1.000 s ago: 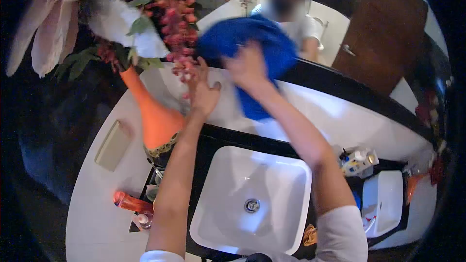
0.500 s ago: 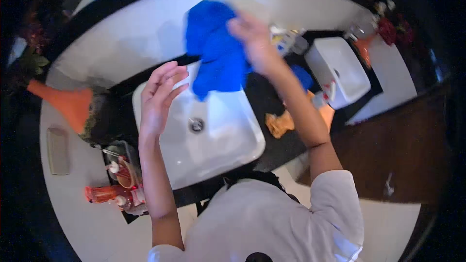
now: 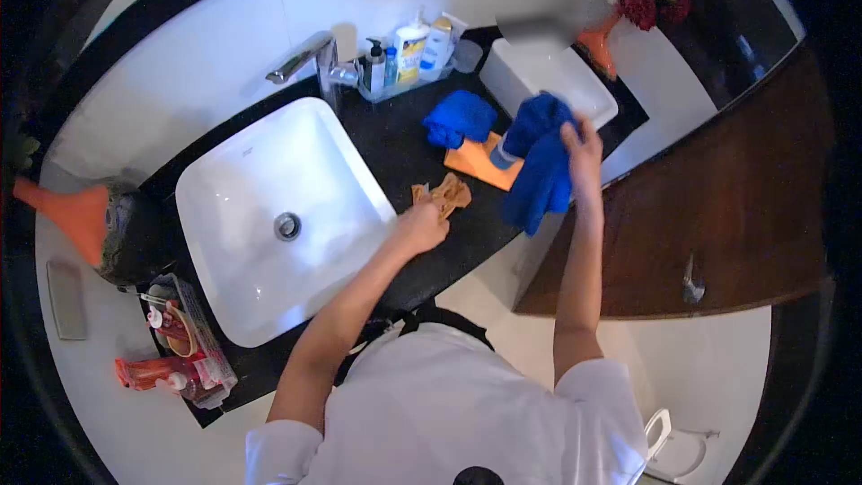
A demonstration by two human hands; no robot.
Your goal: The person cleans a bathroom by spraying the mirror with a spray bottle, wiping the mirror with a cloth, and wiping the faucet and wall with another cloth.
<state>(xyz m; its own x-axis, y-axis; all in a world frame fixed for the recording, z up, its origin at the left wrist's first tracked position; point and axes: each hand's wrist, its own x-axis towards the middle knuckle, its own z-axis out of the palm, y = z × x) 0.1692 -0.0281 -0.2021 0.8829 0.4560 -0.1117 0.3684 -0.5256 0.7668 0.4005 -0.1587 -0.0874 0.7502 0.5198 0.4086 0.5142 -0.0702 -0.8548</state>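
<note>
Glossy black, the surface (image 3: 386,139) carries a white basin (image 3: 242,171) and a smaller basin (image 3: 576,81) at far right. The right hand (image 3: 584,157) pinches a draped blue cloth (image 3: 546,162) whose loose end hangs near the front edge; a weak grip could let it slip off. Swung low, it might also knock the clear container (image 3: 505,154) it partly hides. The left hand (image 3: 422,226) curls over a crumpled brown cloth (image 3: 452,193) beside the basin; I cannot tell whether that grip is pressed together, so the cloth could be missed. Between the hands, an orange cloth (image 3: 480,164) and a bunched blue rag (image 3: 458,119) obstruct movement; the tap (image 3: 328,72) stands behind.
</note>
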